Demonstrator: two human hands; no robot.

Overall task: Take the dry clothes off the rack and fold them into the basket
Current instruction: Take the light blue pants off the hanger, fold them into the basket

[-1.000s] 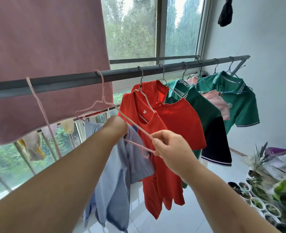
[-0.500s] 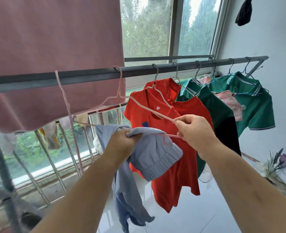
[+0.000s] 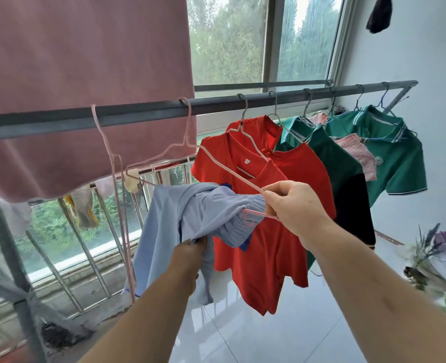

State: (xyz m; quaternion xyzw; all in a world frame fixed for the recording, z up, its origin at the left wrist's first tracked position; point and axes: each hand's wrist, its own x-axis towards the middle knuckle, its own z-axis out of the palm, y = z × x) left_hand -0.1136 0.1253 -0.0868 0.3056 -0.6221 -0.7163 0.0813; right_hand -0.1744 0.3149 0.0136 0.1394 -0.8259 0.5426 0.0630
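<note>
Gripping a bunched fold of the pale blue garment [image 3: 174, 221], the left hand [image 3: 188, 255] has its fingers curled tight round the cloth. It sits below and to the left of the right hand [image 3: 295, 208]. The right hand pinches the near end of the pink hanger [image 3: 226, 167] between thumb and curled fingers. The hanger's hook sits over the grey rail [image 3: 143, 113], and its frame tilts down toward the person. The blue garment lies partly across the hanger's lower bar, with one gathered cuff against the right hand and the rest drooping toward the tiled floor [image 3: 269, 336]. Behind it hang red shirts [image 3: 303, 174], then green shirts [image 3: 394, 158], on wire hangers along the same rail. A pink sheet [image 3: 85, 74] hangs behind the rail at left, near a second pink hanger [image 3: 113, 157].
</note>
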